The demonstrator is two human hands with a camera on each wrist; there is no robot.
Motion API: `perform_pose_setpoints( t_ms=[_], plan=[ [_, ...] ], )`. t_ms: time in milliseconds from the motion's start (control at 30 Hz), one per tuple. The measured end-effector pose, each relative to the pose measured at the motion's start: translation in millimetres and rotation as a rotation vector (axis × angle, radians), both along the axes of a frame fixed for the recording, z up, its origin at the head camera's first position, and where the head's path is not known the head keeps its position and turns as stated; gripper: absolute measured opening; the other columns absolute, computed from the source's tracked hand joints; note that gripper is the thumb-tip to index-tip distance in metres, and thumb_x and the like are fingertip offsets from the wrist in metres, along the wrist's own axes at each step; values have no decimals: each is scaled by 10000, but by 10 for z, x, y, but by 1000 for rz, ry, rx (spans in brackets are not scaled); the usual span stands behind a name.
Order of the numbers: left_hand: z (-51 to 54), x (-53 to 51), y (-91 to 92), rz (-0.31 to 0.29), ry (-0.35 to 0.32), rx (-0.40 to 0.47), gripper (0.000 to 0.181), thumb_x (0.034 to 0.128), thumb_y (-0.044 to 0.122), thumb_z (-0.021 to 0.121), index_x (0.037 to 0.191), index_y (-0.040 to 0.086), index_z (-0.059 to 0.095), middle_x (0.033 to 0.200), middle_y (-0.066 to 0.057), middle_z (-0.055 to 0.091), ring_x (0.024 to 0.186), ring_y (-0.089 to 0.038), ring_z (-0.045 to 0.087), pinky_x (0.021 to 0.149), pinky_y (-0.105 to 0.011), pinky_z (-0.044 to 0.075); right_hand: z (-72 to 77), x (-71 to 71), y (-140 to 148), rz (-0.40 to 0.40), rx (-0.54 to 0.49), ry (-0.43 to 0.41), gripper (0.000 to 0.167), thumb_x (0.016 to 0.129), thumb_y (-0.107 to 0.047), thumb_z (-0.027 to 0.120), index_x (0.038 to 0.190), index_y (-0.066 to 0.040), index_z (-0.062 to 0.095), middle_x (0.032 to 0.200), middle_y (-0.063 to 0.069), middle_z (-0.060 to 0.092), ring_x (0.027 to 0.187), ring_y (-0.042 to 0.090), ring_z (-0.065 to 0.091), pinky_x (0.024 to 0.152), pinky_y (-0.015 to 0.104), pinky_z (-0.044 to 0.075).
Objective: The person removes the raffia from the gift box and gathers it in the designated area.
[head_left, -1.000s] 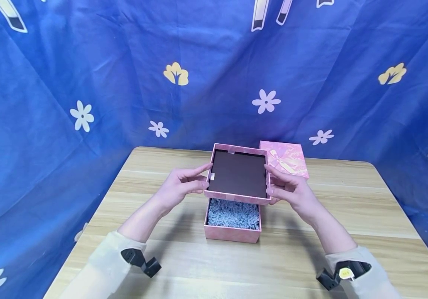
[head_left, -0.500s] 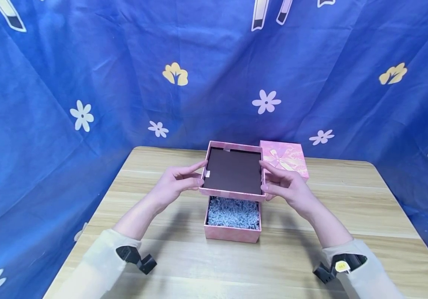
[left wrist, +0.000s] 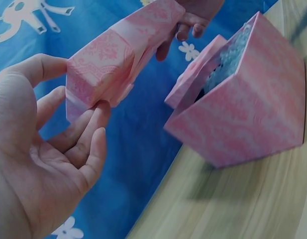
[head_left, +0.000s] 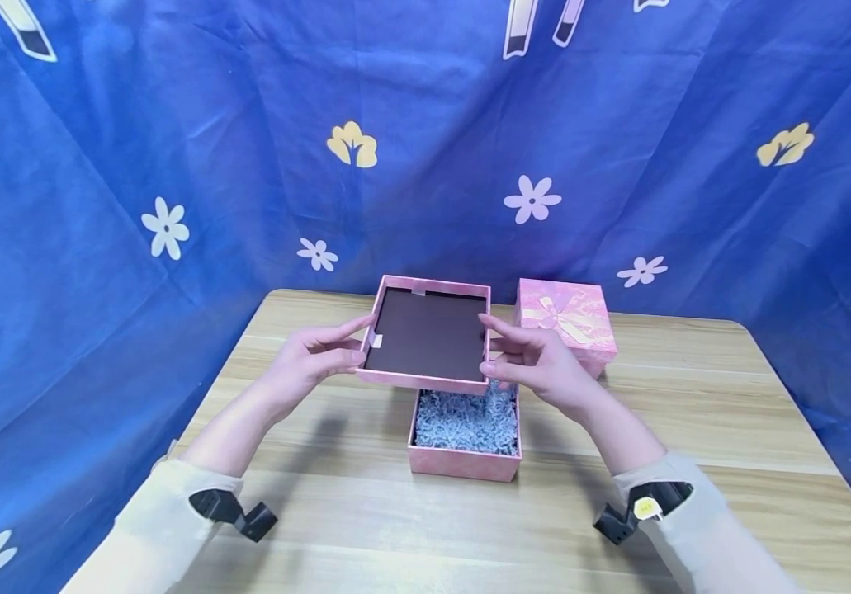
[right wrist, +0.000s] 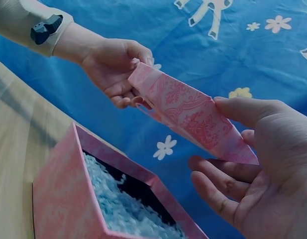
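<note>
Between both hands a pink box lid point(head_left: 425, 334) is held in the air, its dark inside facing up in the head view. My left hand point(head_left: 304, 363) grips its left edge with thumb and fingers. At the opposite edge, my right hand point(head_left: 544, 359) pinches the lid the same way. Below and slightly right stands the open pink gift box point(head_left: 464, 464) on the table, filled with blue shredded paper point(head_left: 470, 422). The lid overlaps the box's far part in the head view. From the left wrist view, the lid's patterned side point(left wrist: 101, 59) shows, with ribbon underneath.
A second pink gift box point(head_left: 566, 318) with a ribbon bow on top stands at the back right, close to my right hand. Wooden table point(head_left: 692, 396) lies under everything. Behind it hangs a blue patterned cloth point(head_left: 425, 148).
Both hands have carried the lid to the left, slightly toward the back. More of the closed box at the back right shows now. The open box has stayed in place.
</note>
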State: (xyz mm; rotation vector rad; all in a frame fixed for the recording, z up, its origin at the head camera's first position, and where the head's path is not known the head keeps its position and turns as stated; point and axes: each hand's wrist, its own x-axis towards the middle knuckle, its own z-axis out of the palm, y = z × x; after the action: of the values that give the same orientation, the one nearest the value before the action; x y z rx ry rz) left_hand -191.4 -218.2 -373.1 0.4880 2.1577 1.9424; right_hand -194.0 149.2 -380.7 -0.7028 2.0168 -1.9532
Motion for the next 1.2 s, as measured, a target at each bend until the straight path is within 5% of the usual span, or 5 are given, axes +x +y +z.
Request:
perform_pose_setpoints(
  t_ms=[167,467,867,1200],
  plan=[
    [-7,28,-206,10,-1,-5,534,999,43,693,1516,42,556,1547,-177,521,1213,-140,667,969,-310,566,14,-18,-195,26,10,-18,726,937,14,780,1591,-85,481,1439,193,625,1011,228,735,780,531,625],
    [-34,100,-523,5,16,91,482,1013,-37,630,1486,54,601,1427,26,653,1127,-111,679,895,-272,581,-39,-56,-540,63,24,-55,754,944,-36,798,1612,-153,468,1347,153,683,1056,266,736,859,663,565],
    [-194,157,-939,-17,-2,188,502,1016,-124,563,1488,44,598,1281,-72,732,1079,-162,728,902,-301,595,-92,-24,-971,112,6,-95,785,943,-6,794,1627,-107,422,1280,192,710,1042,224,743,891,625,573],
    [-388,211,-1260,-20,-40,218,521,1014,-156,518,1470,72,625,1360,-20,697,1118,-110,703,904,-277,587,-158,36,-1287,139,63,-163,821,948,-61,812,1646,-140,388,1545,175,537,1088,245,738,923,395,600]
  ],
)
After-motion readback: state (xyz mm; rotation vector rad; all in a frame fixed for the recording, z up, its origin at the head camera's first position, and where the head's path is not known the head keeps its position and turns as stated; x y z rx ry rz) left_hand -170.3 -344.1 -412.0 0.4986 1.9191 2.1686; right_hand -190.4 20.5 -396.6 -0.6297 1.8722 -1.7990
